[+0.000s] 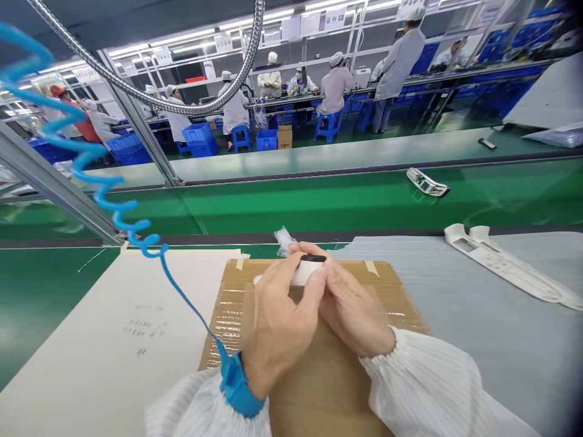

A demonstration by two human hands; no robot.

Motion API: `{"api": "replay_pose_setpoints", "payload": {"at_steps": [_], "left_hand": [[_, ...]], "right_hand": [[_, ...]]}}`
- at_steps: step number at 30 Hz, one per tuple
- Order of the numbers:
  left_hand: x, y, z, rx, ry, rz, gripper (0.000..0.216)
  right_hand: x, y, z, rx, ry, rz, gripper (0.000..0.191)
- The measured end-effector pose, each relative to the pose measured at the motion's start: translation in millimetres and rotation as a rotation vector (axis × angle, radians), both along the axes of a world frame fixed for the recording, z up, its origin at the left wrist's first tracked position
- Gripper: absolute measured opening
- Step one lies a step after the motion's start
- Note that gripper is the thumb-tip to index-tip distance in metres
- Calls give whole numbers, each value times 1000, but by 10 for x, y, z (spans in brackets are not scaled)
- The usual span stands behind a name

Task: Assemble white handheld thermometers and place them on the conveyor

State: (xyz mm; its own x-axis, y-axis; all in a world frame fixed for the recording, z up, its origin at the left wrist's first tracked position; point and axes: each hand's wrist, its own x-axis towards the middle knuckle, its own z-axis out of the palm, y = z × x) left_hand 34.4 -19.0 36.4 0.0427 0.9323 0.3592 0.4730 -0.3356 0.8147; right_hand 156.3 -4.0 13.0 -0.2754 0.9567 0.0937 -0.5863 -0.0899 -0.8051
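Both my hands meet over a taped brown cardboard sheet on the bench. My left hand and my right hand are closed together on a small white plastic part with a black opening on top. A crumpled clear plastic wrapper sticks out just behind my fingers. My left wrist wears a blue strap with a coiled blue cord running up to the left.
A white paper sheet lies left of the cardboard, grey foam to the right with a long white plastic housing. Another white part rides on the green conveyor belt. A metal frame post and a flexible metal hose stand at the left. Several workers sit at far benches.
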Motion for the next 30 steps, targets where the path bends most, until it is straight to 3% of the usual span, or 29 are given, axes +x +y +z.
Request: {"api": "replay_pose_setpoints", "payload": {"at_steps": [3,6,14,17,20,23,26,30], "left_hand": [[-10,17,-59,205,166,21,26],[12,9,-84,298,254,54,29],[74,-30,-48,278,212,137,28],[6,28,40,85,36,150,30],[-79,117,116,-358,-363,89,53],[-124,196,97,-729,-740,-79,50],[-127,237,17,-841,-908,-125,44],[-118,251,-37,-854,-959,-165,46]], "right_hand": [[-48,-1,-51,-39,45,0,32],[-99,-14,-60,-79,61,-51,32],[-204,-56,-26,-111,17,-170,29],[-188,-52,-19,-75,-56,-100,36],[-141,-51,7,39,-213,-28,47],[-77,-32,8,77,-305,10,51],[-25,9,-39,105,-336,-11,47],[2,43,-97,109,-327,-31,44]]}}
